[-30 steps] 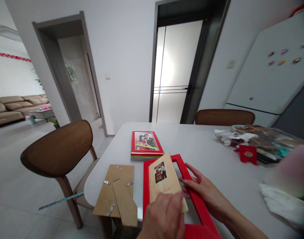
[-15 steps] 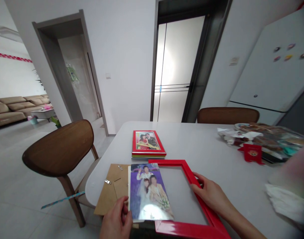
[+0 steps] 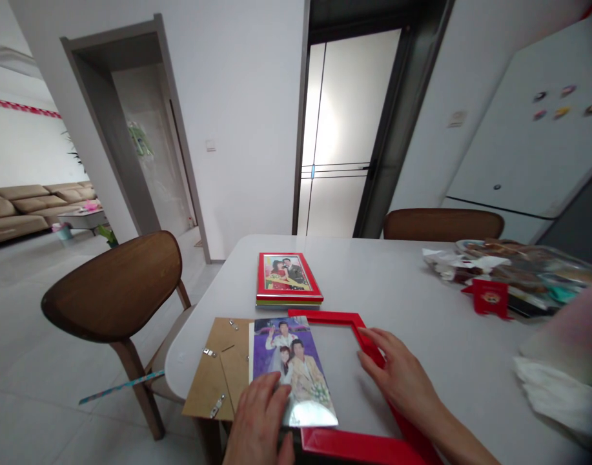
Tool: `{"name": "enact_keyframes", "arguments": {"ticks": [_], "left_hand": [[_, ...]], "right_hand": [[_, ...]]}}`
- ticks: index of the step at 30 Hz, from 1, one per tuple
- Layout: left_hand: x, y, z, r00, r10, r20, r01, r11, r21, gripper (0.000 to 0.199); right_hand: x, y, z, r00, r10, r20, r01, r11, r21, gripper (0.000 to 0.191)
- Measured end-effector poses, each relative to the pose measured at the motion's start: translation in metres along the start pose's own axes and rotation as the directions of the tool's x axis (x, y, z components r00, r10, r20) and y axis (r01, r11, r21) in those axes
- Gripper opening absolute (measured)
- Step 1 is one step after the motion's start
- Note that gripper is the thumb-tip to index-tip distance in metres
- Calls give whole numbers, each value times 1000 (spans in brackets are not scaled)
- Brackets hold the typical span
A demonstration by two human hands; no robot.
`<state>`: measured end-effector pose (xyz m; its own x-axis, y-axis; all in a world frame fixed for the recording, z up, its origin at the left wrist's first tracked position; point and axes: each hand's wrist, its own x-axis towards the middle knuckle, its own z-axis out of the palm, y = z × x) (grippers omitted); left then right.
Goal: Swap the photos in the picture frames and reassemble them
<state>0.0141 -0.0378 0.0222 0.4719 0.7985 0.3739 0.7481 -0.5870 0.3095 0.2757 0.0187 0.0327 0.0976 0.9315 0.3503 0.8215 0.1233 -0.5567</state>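
Observation:
My left hand (image 3: 261, 420) lies over the lower left part of a glossy wedding photo (image 3: 308, 381), its fingers stretched across the print. The photo overlaps the left side of an upright-lying red picture frame (image 3: 354, 445), whose opening shows the white tabletop. My right hand (image 3: 405, 378) rests over the frame's right bar near the far corner, thumb and fingers apart. Partly under the photo, at the left, is a brown backing board (image 3: 208, 387) with metal clips and a stand flap. A pale sheet edge shows beside the photo.
Beyond the frame lies a stack of framed pictures (image 3: 290, 278), a red one on top. On the right of the white table (image 3: 368, 265) are plastic-wrapped items (image 3: 532, 258), a red packet (image 3: 490, 298) and white tissue (image 3: 547, 391). Wooden chairs (image 3: 116, 284) stand at the left and far side.
My left hand has moved right and forward from the photo's left edge onto its surface. My right hand has shifted slightly left and forward, loosening from the frame's right bar.

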Motion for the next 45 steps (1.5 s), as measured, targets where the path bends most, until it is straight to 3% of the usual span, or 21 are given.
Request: {"name": "enact_keyframes", "arguments": {"ticks": [3, 7, 10, 13, 16, 18, 20, 21, 23, 25, 28, 30, 32, 35, 38, 42, 45], "left_hand": [[9, 8, 8, 994, 7, 112, -9, 1000, 20, 65], [14, 17, 15, 988, 11, 153, -21, 998, 64, 69], [16, 12, 15, 999, 38, 29, -40, 997, 71, 66], [21, 1, 2, 981, 46, -189, -55, 998, -40, 57], [26, 1, -17, 924, -130, -361, 16, 953, -303, 47], [30, 13, -26, 852, -368, -372, 113, 824, -555, 37], [35, 30, -27, 780, -571, -256, 166, 583, -796, 32], [37, 38, -25, 762, -623, -177, 168, 453, -876, 33], [40, 50, -17, 775, -630, -48, 152, 259, -954, 37], [42, 52, -6, 813, -582, 7, 144, 189, -971, 42], [39, 41, 8, 864, -503, 18, 164, 248, -955, 51], [34, 32, 16, 889, -457, 18, 222, 396, -891, 50], [29, 27, 24, 930, -367, 26, 256, 593, -763, 49], [22, 25, 34, 992, -125, 35, 124, 827, -548, 51], [20, 25, 41, 998, 51, 35, -33, 917, -398, 50], [20, 23, 42, 992, 110, 57, -91, 960, -265, 48], [23, 24, 36, 989, 128, 71, -110, 970, -219, 47]], "right_hand": [[-5, -26, 13, 979, 56, 198, -113, 950, 291, 43], [-12, -59, 31, 920, 73, 386, -322, 702, 636, 48], [-14, -80, 30, 909, 76, 411, -398, 454, 797, 52], [-14, -95, 24, 891, 109, 440, -454, 239, 859, 51], [-17, -102, 22, 854, 160, 495, -516, 140, 845, 40], [-22, -103, 26, 797, 164, 581, -598, 89, 796, 33], [-26, -103, 31, 756, 139, 640, -648, 13, 762, 30], [-28, -103, 32, 756, 138, 640, -643, -30, 765, 30], [-28, -98, 31, 802, 172, 572, -568, -75, 820, 31], [-24, -86, 23, 860, 229, 456, -466, -12, 885, 36], [-13, -59, 1, 874, 273, 402, -467, 242, 851, 42], [-6, -40, -12, 839, 304, 452, -541, 372, 754, 45], [-1, -26, -19, 810, 309, 499, -587, 425, 689, 46], [3, -17, -17, 801, 269, 535, -596, 436, 674, 45], [7, -13, -4, 827, 219, 518, -554, 476, 683, 42], [10, -1, 9, 884, 196, 424, -450, 602, 660, 42], [12, 5, 11, 898, 205, 388, -413, 698, 585, 42]]}}
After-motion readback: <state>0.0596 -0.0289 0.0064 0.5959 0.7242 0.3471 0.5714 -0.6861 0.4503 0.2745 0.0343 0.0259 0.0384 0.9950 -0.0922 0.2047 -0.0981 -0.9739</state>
